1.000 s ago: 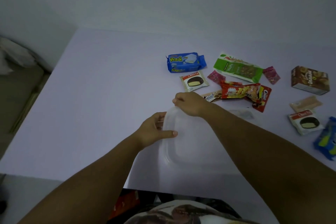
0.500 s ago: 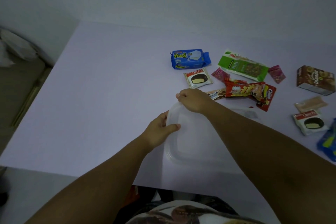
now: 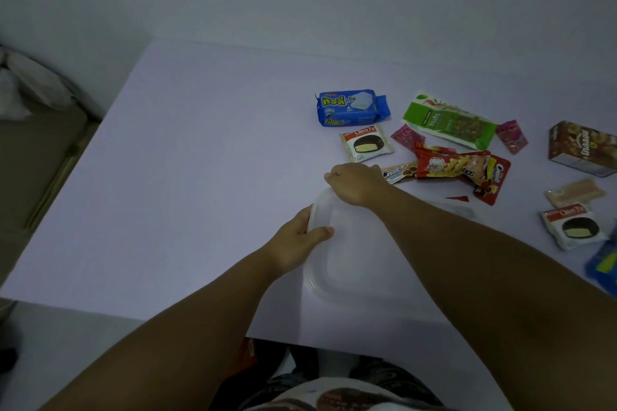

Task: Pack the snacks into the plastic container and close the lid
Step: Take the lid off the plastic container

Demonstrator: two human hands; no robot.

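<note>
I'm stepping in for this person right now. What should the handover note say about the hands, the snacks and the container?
Left hand grips the left edge of the clear plastic container, thumb over the rim.
Right hand grips its far corner; the lid seems on.
Snacks lie unpacked on the table: blue wafer pack, Choco Pie, green nuts bar, red snack bags, brown box.
Done: nothing packed.
Left: open, fill, close.

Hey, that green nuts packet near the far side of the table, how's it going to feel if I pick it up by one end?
The green nuts packet looks like a thin, flat film pouch, so it would probably sag when held by one end. It lies flat, so it is unlikely to roll. Its glossy film may be a bit slippery.
</note>
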